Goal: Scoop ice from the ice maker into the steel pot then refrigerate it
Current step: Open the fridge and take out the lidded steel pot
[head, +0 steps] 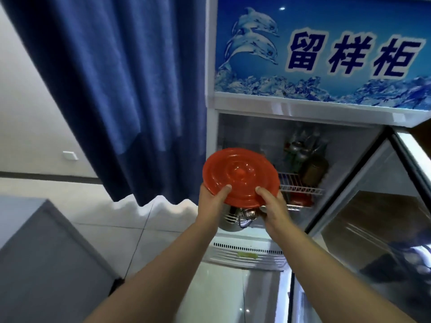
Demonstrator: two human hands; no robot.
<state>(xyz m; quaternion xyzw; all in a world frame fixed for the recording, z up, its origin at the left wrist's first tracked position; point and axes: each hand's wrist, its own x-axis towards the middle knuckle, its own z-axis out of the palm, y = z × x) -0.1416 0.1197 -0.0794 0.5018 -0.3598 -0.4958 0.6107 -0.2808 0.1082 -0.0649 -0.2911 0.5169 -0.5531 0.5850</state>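
A steel pot (231,220) capped with a round red lid (240,176) is held up in front of the open display fridge (247,136). My left hand (213,199) grips the pot's left side with the thumb lying on the lid. On the right side my right hand (271,203) holds it the same way, thumb on the lid's rim. The lid tilts toward me and hides the pot's inside. Only the pot's lower body and a handle show below the lid.
The fridge's glass door (373,217) stands swung open at the right. Jars and bottles (305,159) sit on a white wire shelf (300,187) inside. A blue curtain (130,89) hangs at the left, and a grey cabinet (46,264) stands at the lower left.
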